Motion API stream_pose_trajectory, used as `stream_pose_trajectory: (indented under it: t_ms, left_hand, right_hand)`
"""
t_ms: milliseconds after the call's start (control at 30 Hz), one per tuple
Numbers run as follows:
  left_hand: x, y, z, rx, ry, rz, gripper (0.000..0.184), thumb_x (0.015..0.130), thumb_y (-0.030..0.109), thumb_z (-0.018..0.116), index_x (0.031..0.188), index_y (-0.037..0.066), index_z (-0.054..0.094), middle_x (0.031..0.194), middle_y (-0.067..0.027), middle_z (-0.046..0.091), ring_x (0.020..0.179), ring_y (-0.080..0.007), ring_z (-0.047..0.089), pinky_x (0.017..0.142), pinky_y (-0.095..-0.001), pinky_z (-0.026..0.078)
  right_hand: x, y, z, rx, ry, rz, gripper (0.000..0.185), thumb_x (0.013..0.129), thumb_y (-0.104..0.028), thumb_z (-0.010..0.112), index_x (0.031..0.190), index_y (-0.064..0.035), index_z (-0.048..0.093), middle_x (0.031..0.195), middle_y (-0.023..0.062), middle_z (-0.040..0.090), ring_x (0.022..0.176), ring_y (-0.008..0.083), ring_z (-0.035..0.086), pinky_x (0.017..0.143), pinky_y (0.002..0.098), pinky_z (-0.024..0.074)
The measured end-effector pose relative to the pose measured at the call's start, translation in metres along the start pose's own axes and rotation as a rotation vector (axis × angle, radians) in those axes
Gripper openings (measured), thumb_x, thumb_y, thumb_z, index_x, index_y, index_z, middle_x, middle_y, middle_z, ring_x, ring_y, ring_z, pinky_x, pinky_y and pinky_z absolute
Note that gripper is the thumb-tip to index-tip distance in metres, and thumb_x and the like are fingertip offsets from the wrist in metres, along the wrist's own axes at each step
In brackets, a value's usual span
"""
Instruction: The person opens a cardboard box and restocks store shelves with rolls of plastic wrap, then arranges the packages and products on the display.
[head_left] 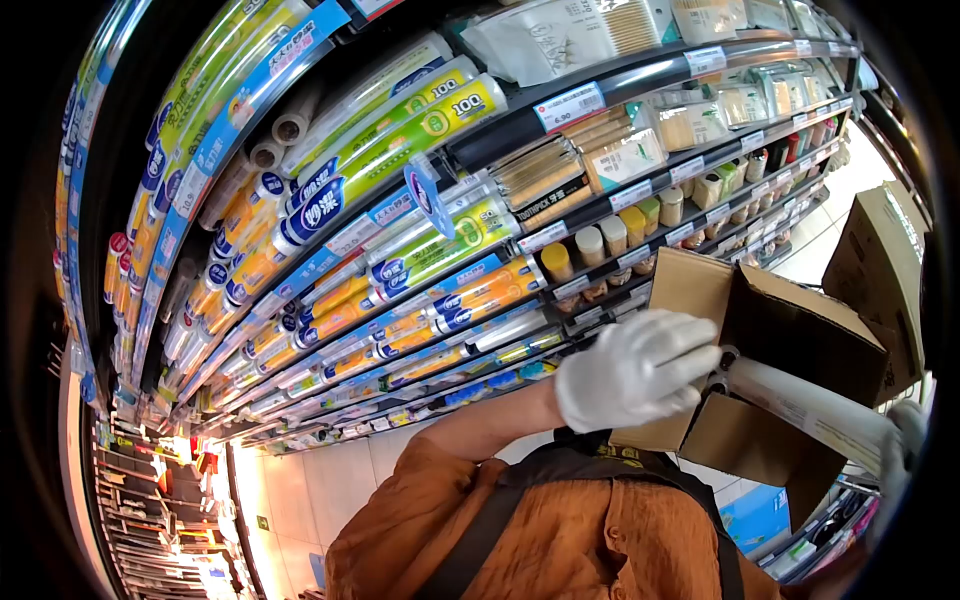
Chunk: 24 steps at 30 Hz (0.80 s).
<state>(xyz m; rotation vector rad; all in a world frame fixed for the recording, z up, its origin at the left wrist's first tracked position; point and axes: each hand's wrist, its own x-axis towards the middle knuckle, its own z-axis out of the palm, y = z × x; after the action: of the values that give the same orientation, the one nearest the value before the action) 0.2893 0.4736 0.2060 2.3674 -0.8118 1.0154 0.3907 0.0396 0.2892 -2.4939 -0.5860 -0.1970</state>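
A long white roll [805, 402], with faint print along its side, lies slantwise over the open cardboard box [765, 320]. My right hand [903, 440], in a white glove near the right edge of view, is closed around the roll's lower end; its fingers are partly lost in the dark rim. My left hand [640, 370], also gloved in white, is at the roll's other end with fingers stretched out toward it. Whether its fingertips touch the roll is unclear. The box's flaps stand open in front of my chest.
Shelves to the left and ahead hold wrapped rolls [400, 150], toothpick packs [545, 185] and capped jars [590, 245]. Price tags [570, 106] line the shelf edges. A second cardboard piece [880, 280] stands behind the box. Pale floor tiles [320, 490] show below.
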Motion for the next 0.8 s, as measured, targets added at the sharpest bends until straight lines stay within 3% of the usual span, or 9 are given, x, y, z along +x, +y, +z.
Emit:
stream_pose_trajectory:
  t_ms: [33,100,133,300,333,367,433,567,800]
  left_hand:
    - [0.004,0.004,0.010,-0.053,-0.027,-0.018,0.055,0.090,0.041,0.069,0.128,0.004,0.053,0.130,-0.0211,0.054,0.103,-0.0353,0.065,0.085,-0.0426,0.057]
    - [0.009,0.019,0.013,-0.267,-0.129,-0.101,0.070,0.071,0.027,0.083,0.132,0.006,0.054,0.141,-0.0225,0.043,0.113,-0.0388,0.061,0.088,-0.0440,0.057]
    - [0.005,0.025,0.013,-0.313,-0.048,-0.141,0.080,0.063,0.026,0.088,0.134,0.009,0.055,0.138,-0.0218,0.048,0.112,-0.0379,0.062,0.084,-0.0433,0.059]
    - [-0.003,0.026,-0.053,-0.221,0.043,-0.124,0.061,0.064,0.023,0.089,0.118,0.009,0.063,0.117,-0.0143,0.059,0.096,-0.0326,0.065,0.073,-0.0368,0.057]
    - [0.008,0.043,-0.090,-0.008,-0.095,-0.111,0.047,0.065,0.024,0.089,0.105,0.011,0.068,0.116,-0.0129,0.060,0.087,-0.0307,0.066,0.066,-0.0374,0.057]
    - [-0.001,0.053,-0.101,0.139,0.130,-0.016,0.039,0.062,0.026,0.091,0.094,0.015,0.070,0.112,-0.0129,0.062,0.080,-0.0292,0.066,0.056,-0.0394,0.054]
    - [-0.015,0.055,-0.123,0.581,0.380,0.251,0.041,0.060,0.024,0.087,0.095,0.016,0.068,0.100,-0.0143,0.064,0.073,-0.0293,0.065,0.051,-0.0382,0.051]
    - [-0.034,0.077,-0.208,1.158,0.160,0.263,0.046,0.069,0.010,0.083,0.107,0.011,0.058,0.103,-0.0156,0.059,0.075,-0.0301,0.063,0.058,-0.0381,0.051]
    - [-0.056,0.070,-0.262,1.554,0.076,0.021,0.069,0.066,0.003,0.092,0.124,0.003,0.055,0.116,-0.0176,0.057,0.101,-0.0338,0.060,0.085,-0.0413,0.052]
  right_hand:
    - [-0.005,-0.006,-0.011,0.142,0.006,-0.022,0.025,0.089,-0.010,0.065,0.109,0.0046,0.061,0.101,0.0196,0.066,0.091,0.0275,0.067,0.083,0.0383,0.0540]
    - [-0.008,-0.056,-0.005,0.549,0.256,-0.158,0.036,0.091,-0.026,0.062,0.099,0.0088,0.064,0.094,0.0297,0.068,0.086,0.0366,0.066,0.078,0.0470,0.0530]
    - [-0.011,-0.032,-0.016,0.187,0.014,0.102,0.035,0.095,-0.028,0.058,0.105,0.0055,0.061,0.097,0.0228,0.066,0.092,0.0302,0.065,0.084,0.0421,0.0522]
    - [-0.010,-0.036,0.083,0.941,0.206,0.099,0.055,0.103,-0.048,0.043,0.128,-0.0009,0.057,0.128,0.0167,0.058,0.106,0.0244,0.063,0.097,0.0364,0.0480]
    - [-0.007,-0.033,0.105,1.178,0.059,0.159,0.055,0.101,-0.047,0.046,0.130,-0.0022,0.058,0.126,0.0178,0.060,0.106,0.0274,0.063,0.095,0.0383,0.0490]
    - [-0.003,-0.025,0.126,1.410,-0.104,0.220,0.055,0.098,-0.046,0.049,0.132,-0.0035,0.058,0.124,0.0189,0.061,0.106,0.0304,0.063,0.093,0.0403,0.0500]
    - [0.025,-0.001,0.164,1.085,-0.516,0.238,0.055,0.098,-0.046,0.050,0.127,-0.0008,0.062,0.118,0.0203,0.064,0.105,0.0297,0.064,0.092,0.0410,0.0509]
    - [0.033,0.044,0.253,-0.362,-0.612,0.031,0.046,0.094,-0.041,0.055,0.121,-0.0061,0.067,0.121,0.0217,0.066,0.111,0.0369,0.063,0.097,0.0459,0.0482]
    - [0.053,0.052,0.266,-0.157,-0.850,0.144,0.047,0.094,-0.043,0.053,0.123,-0.0086,0.066,0.124,0.0230,0.064,0.113,0.0403,0.061,0.099,0.0454,0.0472]
